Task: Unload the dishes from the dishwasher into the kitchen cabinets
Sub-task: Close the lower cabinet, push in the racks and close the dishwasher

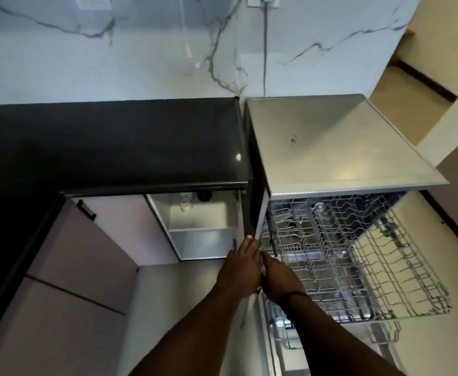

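The dishwasher stands open at the right with its upper wire rack pulled out; I see no dishes in it. Part of the lower rack shows below. To the left, an open lower cabinet holds a small glass jar at the back. A thin pale panel, apparently the cabinet door seen edge-on, stands between my hands. My left hand lies flat on its left face with straight fingers. My right hand is against its right side, fingertips hidden.
A black countertop runs along the left above pale pink cabinet fronts with a black handle. A marble-pattern wall with a hanging cord rises behind. Pale floor lies under my arms.
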